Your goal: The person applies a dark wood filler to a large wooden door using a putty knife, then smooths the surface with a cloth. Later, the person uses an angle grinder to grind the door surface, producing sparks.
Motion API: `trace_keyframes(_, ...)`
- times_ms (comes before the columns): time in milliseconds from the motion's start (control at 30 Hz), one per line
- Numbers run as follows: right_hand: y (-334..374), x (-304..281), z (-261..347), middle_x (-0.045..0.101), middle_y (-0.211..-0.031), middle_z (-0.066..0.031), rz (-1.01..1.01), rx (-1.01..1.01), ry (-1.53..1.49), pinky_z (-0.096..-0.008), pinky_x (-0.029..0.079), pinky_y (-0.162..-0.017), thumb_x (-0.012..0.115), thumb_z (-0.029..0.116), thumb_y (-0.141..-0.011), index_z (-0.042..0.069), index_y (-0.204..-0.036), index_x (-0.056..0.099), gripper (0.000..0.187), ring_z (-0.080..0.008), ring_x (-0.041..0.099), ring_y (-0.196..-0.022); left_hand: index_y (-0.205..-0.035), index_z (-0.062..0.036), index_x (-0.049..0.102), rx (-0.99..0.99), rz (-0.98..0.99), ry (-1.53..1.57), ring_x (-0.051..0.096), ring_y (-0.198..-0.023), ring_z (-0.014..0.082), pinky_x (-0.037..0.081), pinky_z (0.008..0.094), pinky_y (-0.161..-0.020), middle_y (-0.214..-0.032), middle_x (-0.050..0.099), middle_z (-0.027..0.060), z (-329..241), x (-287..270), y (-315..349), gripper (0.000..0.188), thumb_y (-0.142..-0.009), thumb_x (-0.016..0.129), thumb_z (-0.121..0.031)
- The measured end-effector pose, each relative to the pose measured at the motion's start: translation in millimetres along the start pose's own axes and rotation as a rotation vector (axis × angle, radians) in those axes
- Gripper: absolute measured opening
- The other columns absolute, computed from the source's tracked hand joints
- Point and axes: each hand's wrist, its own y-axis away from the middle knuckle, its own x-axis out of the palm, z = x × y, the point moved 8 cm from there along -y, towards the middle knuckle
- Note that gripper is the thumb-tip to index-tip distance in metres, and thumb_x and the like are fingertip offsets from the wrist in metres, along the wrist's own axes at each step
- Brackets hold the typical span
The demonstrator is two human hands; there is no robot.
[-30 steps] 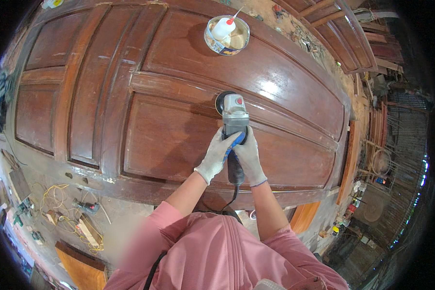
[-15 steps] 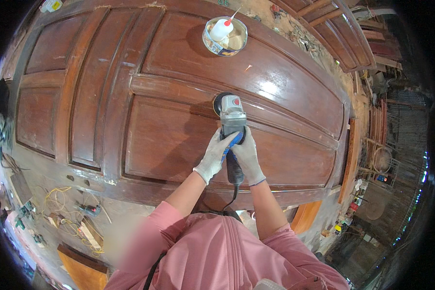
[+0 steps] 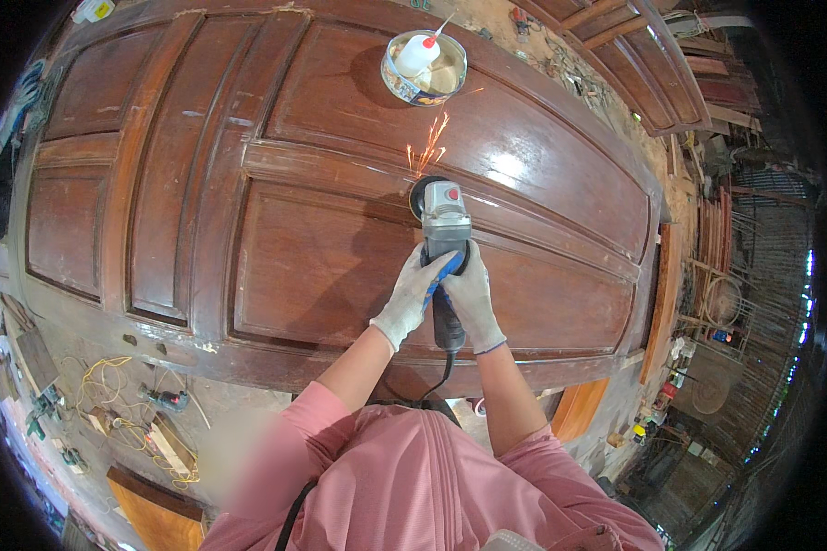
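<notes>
An angle grinder (image 3: 447,213), grey and black with a red button on its head, is held in both my gloved hands over a brown panelled wooden door (image 3: 312,266). My left hand (image 3: 412,296) wraps its body from the left, and my right hand (image 3: 470,298) grips it from the right. Its round disc (image 3: 418,196) meets the raised rail between two panels. Orange sparks (image 3: 426,150) fly up from there, away from me. The grinder's cord hangs toward my waist. Most of my fingertips are hidden beneath the tool.
On the door's far side stands a round tin (image 3: 447,78) holding a white bottle (image 3: 417,56) with a red cap. Another panelled door (image 3: 629,64) lies at the upper right. A yellow cord (image 3: 110,372), a power tool (image 3: 164,398) and wood pieces lie on the lower-left floor.
Sparks now spray from the disc where none showed before. Both hands keep their hold on the grinder, nearly still. At the far left edge, a person's limb has shifted upward.
</notes>
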Motion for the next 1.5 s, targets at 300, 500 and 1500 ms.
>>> trace_keyframes(300, -1.5, -0.2, 6.1, 0.072, -0.107, -0.0234, 0.007, -0.008, -0.021, -0.0411, 0.055, -0.085, 0.072, 0.016, -0.082, -0.001, -0.126, 0.054, 0.051, -0.0340, 0.072, -0.101, -0.130, -0.0075, 0.058, -0.018, -0.042, -0.027, 0.061, -0.106, 0.0127, 0.048, 0.0297, -0.093, -0.116, 0.065, 0.0036, -3.5, 1.2, 1.4, 0.045, -0.092, 0.076, -0.025)
trace_keyframes(500, 0.2, 0.9, 1.9, 0.071, -0.115, -0.0148, 0.013, 0.074, -0.045, -0.0358, 0.051, -0.092, 0.071, 0.012, -0.082, 0.003, -0.132, 0.056, 0.053, -0.0219, 0.067, -0.105, -0.130, -0.0078, 0.059, -0.013, -0.028, -0.029, 0.060, -0.106, 0.0131, 0.048, 0.0304, -0.093, -0.116, 0.065, 0.0041, -3.8, 1.3, 1.4, 0.045, -0.092, 0.076, -0.027)
trace_keyframes(1500, -1.0, 4.5, 4.8, 0.071, -0.112, -0.0135, 0.010, 0.052, -0.084, -0.0346, 0.051, -0.090, 0.069, 0.008, -0.082, 0.002, -0.130, 0.057, 0.051, -0.0201, 0.067, -0.103, -0.128, -0.0069, 0.059, 0.029, -0.002, 0.028, 0.061, -0.105, 0.0124, 0.048, 0.0294, -0.092, -0.116, 0.065, 0.0045, -3.0, -1.4, -1.3, 0.043, -0.092, 0.075, -0.025)
